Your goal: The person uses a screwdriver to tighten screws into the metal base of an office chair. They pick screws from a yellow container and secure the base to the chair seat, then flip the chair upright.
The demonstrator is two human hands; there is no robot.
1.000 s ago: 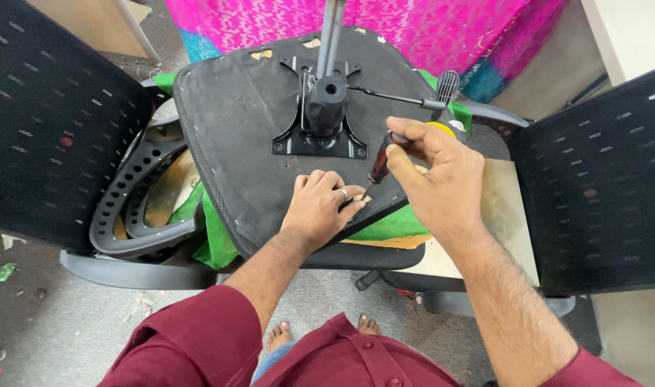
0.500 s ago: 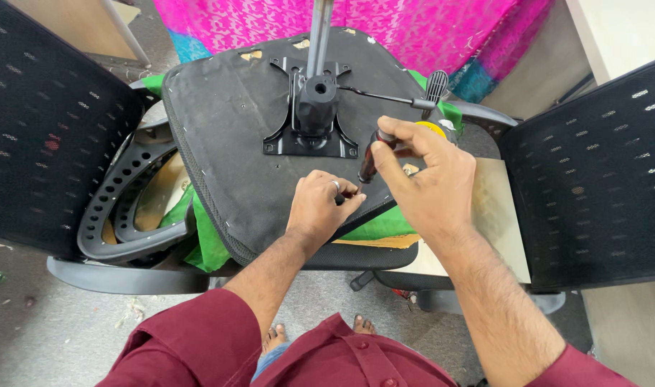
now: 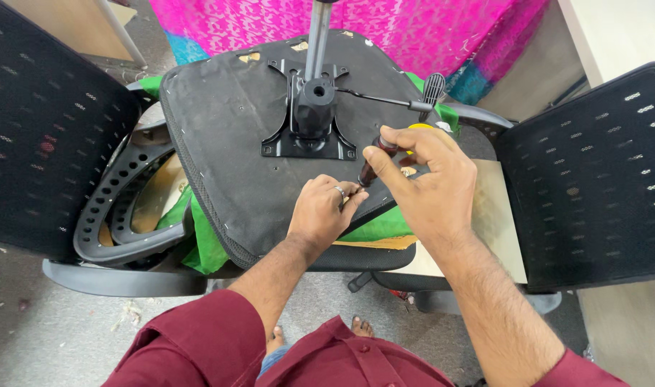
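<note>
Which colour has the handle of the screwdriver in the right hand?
The screwdriver handle is dark reddish-brown, gripped by the right hand; the head view shows it.

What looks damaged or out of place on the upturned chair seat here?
The black fabric of the upturned seat is torn along its far edge, with tan patches showing through. Otherwise it seems orderly: the left hand rests on the seat, and the right hand holds a screwdriver.

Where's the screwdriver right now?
The screwdriver is right of centre, gripped in the right hand, tip down beside the left hand on the upturned seat.
</note>
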